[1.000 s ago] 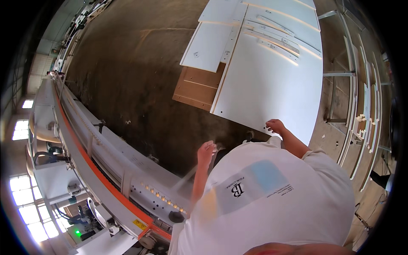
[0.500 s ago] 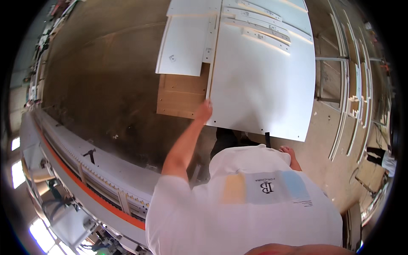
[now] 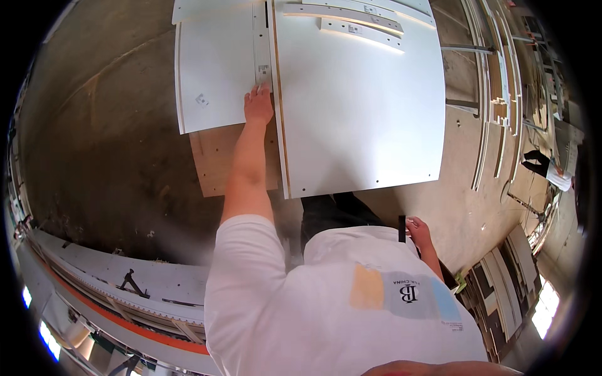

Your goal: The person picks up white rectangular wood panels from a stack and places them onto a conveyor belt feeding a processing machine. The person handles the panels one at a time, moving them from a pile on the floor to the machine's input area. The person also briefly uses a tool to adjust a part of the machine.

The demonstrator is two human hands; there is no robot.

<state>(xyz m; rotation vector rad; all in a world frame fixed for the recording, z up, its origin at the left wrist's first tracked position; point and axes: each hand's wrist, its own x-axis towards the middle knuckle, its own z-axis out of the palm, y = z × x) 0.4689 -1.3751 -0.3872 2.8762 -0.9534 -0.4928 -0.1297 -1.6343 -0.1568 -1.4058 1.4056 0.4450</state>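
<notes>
My left hand (image 3: 259,108) reaches forward with its fingers apart, their tips over the near end of a narrow white strip (image 3: 262,53) with a printed label and holes. That strip lies along the edge of a white panel (image 3: 213,69), which rests on a brown board (image 3: 210,156). Just right of the hand is the brown edge of a large white panel (image 3: 360,113). At my right side, my right hand (image 3: 419,229) hangs low, its fingers curled beside a flat black bar or strap (image 3: 402,229). Whether anything sits inside those fingers is hidden.
Several drilled white strips (image 3: 360,30) lie on the far part of the large panel. Long boards (image 3: 486,100) lie on a metal rack at right. A long machine with an orange stripe (image 3: 119,314) runs along the lower left. Another person (image 3: 555,174) is far right.
My left hand has moved forward from the large panel's near left edge to the narrow strip's end. My view has shifted, so the panels appear farther left. The right hand stays low.
</notes>
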